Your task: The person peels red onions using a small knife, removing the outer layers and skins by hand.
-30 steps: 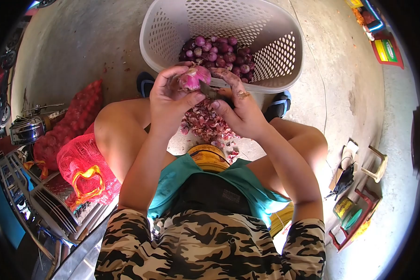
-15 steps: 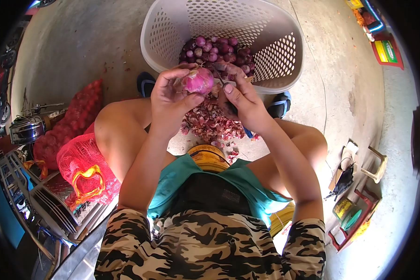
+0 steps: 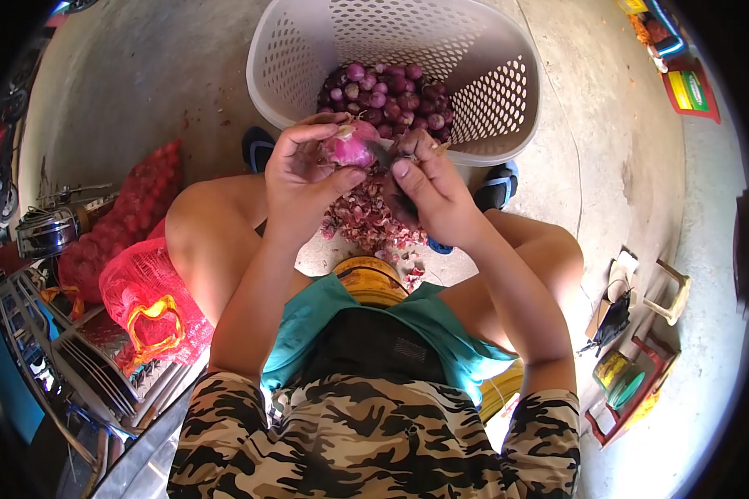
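Observation:
My left hand (image 3: pixel 304 162) is closed around a large red onion (image 3: pixel 351 145), its thumb below and fingers on the far side. The onion's skin is shiny pink-purple with a pale patch near the top. My right hand (image 3: pixel 429 179) is closed on a small knife, its dark blade (image 3: pixel 380 151) pointing left and close to the onion; whether it touches cannot be made out. The fingers of my right hand are darkly stained and hide most of the handle. Loose onion skins (image 3: pixel 370 212) lie in a heap on the floor below both hands.
A grey perforated basket (image 3: pixel 279 62) ahead holds many red onions (image 3: pixel 391 91). Red mesh sacks (image 3: pixel 129 208) and metal frames (image 3: pixel 75 358) are on the left. A small wooden stool (image 3: pixel 670 291) and a green-lidded container (image 3: pixel 620 382) stand on the right. Slippered feet flank the basket.
My right hand has turned and moved slightly left and down, bringing the knife blade closer to the onion. My left hand stays nearly in place with the onion.

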Demonstrator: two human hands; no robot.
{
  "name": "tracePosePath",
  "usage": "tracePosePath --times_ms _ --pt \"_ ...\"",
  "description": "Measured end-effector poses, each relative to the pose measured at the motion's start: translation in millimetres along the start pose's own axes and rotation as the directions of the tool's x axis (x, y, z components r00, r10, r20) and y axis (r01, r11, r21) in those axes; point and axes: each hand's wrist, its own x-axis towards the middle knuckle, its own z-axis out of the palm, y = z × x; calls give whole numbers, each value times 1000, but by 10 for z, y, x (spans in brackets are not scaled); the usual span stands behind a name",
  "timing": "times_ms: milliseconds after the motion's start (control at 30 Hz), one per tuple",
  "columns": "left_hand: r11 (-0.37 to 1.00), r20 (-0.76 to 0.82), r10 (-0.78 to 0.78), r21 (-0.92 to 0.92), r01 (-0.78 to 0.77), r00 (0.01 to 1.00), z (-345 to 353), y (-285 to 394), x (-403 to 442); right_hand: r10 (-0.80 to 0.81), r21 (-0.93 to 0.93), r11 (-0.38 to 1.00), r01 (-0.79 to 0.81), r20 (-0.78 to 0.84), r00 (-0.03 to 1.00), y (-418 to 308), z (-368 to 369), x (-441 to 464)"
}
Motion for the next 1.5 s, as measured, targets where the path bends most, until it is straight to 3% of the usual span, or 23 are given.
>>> tracePosePath --times_ms 67,167,300,500,700,733,833,1033,1133,1233,1333,1433,1500 --pt "1000 10 11 -16 -11 1000 -25 -4 6 134 236 963 -133 13 991 -98 -52 29" --pt "999 52 26 -38 -24 998 -7 28 2 92 193 978 -82 -45 995 -120 -88 51" --pt "999 37 -19 -29 20 999 -4 37 -16 58 197 979 -58 10 998 -109 -71 -20" --pt "999 28 8 47 -9 1000 2 21 -13 76 4 997 -76 96 993 -139 -8 -36" --pt "1000 -9 -23 -8 22 1000 5 13 -13 149 119 983 -143 -47 988 -96 -58 20" --pt "1000 4 -13 -10 13 1000 5 20 -10 99 123 989 -88 -91 991 -70 -42 33" --pt "1000 13 -10 -20 10 1000 16 16 -4 94 112 990 -88 -50 994 -141 -28 -13" --pt "1000 -5 -21 -3 21 1000 1 13 -18 30 -85 996 -22 99 995 -160 -12 -30" --pt "1000 18 16 -9 -16 1000 -3 5 -10 152 9 988 -152 -17 988 -111 -43 -9" --pt "999 35 -18 -28 19 999 -1 38 -11 105 -13 994 -107 -87 991 -147 -57 18" --pt "999 85 -44 -11 46 995 -6 58 -9 -245 -476 862 176 -86 966 -83 -98 49" --pt "994 124 -105 3 105 987 -6 93 -23 -297 -664 715 221 -2 955 -156 -169 37" --pt "990 146 -138 -7 140 980 -6 100 -25 -211 -677 712 184 44 977 -200 -236 28"
